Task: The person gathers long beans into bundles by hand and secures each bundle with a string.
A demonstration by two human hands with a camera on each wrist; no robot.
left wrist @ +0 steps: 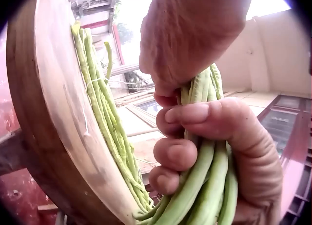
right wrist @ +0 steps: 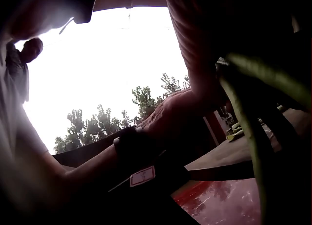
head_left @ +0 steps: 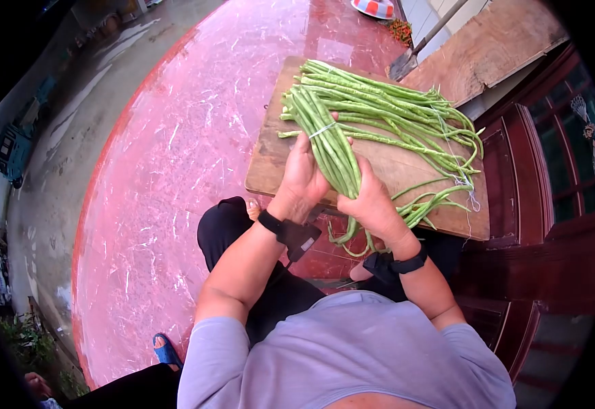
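A bundle of yardlong beans (head_left: 325,146) is held over the near edge of a wooden board (head_left: 263,163), with a pale tie (head_left: 323,129) round its upper part. My left hand (head_left: 302,174) holds it from the left and beneath, fingertips showing on the far side. Lower down, my right hand (head_left: 369,198) grips the bundle; in the left wrist view its thumb lies across the beans (left wrist: 207,181) and the fingers curl round them. Bean tails hang below that hand. More long beans (head_left: 379,102) lie spread on the board. The right wrist view is mostly dark.
Thin white string (head_left: 471,198) trails at the board's right end, by a smaller group of beans (head_left: 423,208). A shovel (head_left: 406,63) and a plywood sheet (head_left: 488,51) lean beyond it. Dark red doors (head_left: 536,157) stand on the right. Another person's slippered foot (head_left: 166,351) is at lower left.
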